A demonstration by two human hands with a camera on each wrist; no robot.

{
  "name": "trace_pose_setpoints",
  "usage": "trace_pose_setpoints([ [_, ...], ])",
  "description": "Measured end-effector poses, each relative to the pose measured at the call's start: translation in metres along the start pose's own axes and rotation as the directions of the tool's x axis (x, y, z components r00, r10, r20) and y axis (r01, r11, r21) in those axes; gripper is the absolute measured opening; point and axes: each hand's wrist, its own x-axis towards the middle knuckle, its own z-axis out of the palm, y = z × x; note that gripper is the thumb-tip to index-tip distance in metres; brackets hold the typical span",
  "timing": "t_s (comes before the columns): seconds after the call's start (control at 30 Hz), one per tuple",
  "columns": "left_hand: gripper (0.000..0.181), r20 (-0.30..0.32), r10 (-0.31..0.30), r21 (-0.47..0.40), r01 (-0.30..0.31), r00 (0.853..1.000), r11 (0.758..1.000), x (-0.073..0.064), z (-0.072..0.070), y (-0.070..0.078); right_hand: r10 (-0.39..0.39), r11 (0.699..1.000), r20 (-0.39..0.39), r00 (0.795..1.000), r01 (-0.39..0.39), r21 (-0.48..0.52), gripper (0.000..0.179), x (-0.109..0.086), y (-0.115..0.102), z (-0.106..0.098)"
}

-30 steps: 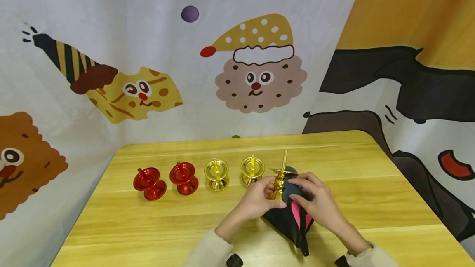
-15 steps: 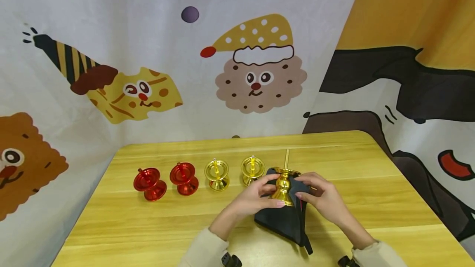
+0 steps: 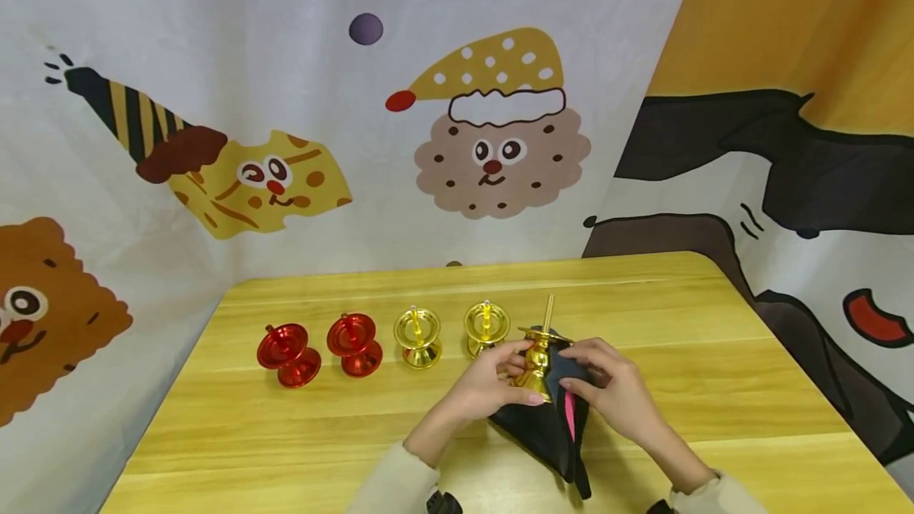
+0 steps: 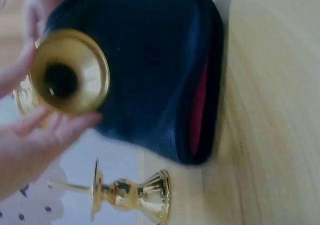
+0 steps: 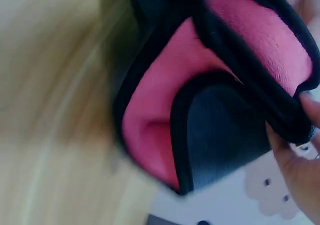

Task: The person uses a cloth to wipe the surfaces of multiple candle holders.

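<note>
In the head view my left hand [image 3: 480, 384] holds a gold candle holder [image 3: 535, 363] by its stem and foot, its thin spike pointing up. The left wrist view looks at the hollow underside of its foot [image 4: 92, 82], with fingers on either side. My right hand [image 3: 616, 389] pinches a black cloth [image 3: 531, 433] with pink lining, bringing it against the holder's right side. The rest of the cloth hangs folded below both hands. From the right wrist, the pink lining [image 5: 155, 92] and thick black edging show close up, with fingertips gripping the edge.
To the left, a row stands on the wooden table [image 3: 343, 450]: two red candle holders [image 3: 298, 367] and two gold ones [image 3: 421, 351]. The nearest gold holder [image 3: 487, 322] is right beside my left hand. A printed curtain [image 3: 300, 38] hangs behind the table.
The holder turned and shifted slightly right, then came back left and a little lower. The cloth swung with it, its pink fold narrowing and then showing again. The standing holders stayed put.
</note>
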Motion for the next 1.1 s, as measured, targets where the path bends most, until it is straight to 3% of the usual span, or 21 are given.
trace_pose_setpoints([
  [0.13,0.079,0.080,-0.027,-0.179,0.041,0.996,0.983,-0.003,-0.008,0.000,0.027,0.983,0.040,0.999,-0.034,0.183,0.032,-0.001,0.007,-0.004],
  [0.27,0.093,0.112,-0.028,-0.187,0.049,0.993,0.981,-0.004,-0.010,-0.001,0.004,0.973,0.053,0.999,-0.016,0.231,0.030,-0.001,0.009,-0.004],
  [0.33,0.093,0.104,-0.016,-0.149,0.032,0.994,0.988,-0.003,-0.011,-0.001,-0.007,0.971,0.052,0.999,-0.006,0.238,0.029,-0.001,0.009,-0.004],
  [0.47,0.078,0.059,-0.008,-0.132,0.015,0.998,0.991,-0.002,-0.014,0.000,-0.033,0.972,0.044,0.998,0.022,0.233,0.029,-0.002,0.008,-0.003],
  [0.73,0.056,-0.076,-0.089,-0.150,0.077,0.993,0.986,0.001,-0.014,0.009,-0.122,0.986,0.076,0.990,0.112,0.120,0.032,0.000,0.007,-0.002],
  [0.87,0.055,-0.085,-0.111,-0.179,0.095,0.990,0.979,0.002,-0.013,0.010,-0.141,0.987,0.080,0.987,0.134,0.086,0.032,0.000,0.006,-0.002],
  [1.1,0.065,-0.036,-0.115,-0.286,0.101,0.993,0.953,0.004,-0.014,0.009,-0.138,0.990,0.062,0.989,0.135,0.048,0.033,-0.001,0.009,-0.002],
])
